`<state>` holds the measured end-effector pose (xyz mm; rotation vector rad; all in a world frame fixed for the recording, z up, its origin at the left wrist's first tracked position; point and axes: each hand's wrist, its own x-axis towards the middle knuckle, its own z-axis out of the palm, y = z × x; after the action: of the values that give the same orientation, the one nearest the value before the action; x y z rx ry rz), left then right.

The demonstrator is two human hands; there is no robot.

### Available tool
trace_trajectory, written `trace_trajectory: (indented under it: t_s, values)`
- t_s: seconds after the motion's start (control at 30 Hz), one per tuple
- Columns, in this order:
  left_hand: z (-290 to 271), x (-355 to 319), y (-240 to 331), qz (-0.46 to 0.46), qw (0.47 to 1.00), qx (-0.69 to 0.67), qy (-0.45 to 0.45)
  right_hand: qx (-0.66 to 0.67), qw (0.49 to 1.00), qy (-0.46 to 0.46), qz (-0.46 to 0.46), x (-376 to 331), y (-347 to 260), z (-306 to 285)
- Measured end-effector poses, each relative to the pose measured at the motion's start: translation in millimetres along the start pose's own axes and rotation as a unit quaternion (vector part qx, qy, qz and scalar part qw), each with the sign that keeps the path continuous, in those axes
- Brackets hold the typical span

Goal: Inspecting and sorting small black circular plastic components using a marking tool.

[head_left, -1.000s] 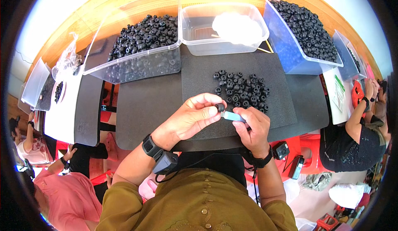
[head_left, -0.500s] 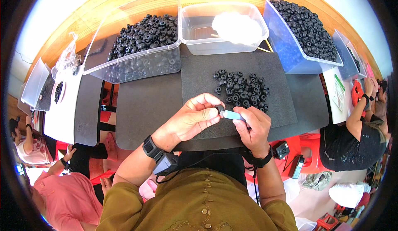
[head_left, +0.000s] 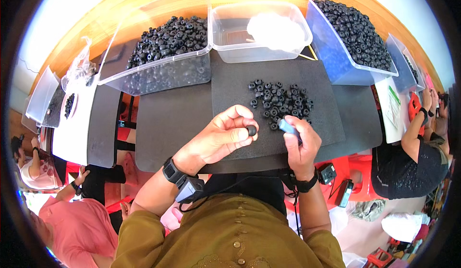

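Drawn back to the right since the earlier frame, now apart from the small round black piece [head_left: 251,130]: blue tool [head_left: 288,127], gripped in the closed right hand [head_left: 303,145]. Pinched between thumb and fingertips of the left hand [head_left: 225,136], other fingers loosely curled: that same piece, above the dark mat [head_left: 228,87], toward its near edge. Beyond, around the mat's middle: loose black pile [head_left: 283,102]; behind the far edge, clear tub [head_left: 257,55].
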<state>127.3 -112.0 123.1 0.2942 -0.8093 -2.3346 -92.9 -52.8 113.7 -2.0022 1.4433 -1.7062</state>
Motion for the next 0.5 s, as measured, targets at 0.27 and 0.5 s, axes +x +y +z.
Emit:
trace_trajectory:
  t_s: [0.27,0.5]
  values:
    - [1,14,-20,0.003,0.999,-0.043,0.008,-0.002,0.987,-0.106,-0.121,-1,4,5]
    - [-5,18,-29,0.012,0.999,-0.023,0.024,0.005,0.986,-0.106,-0.125,0,3,5]
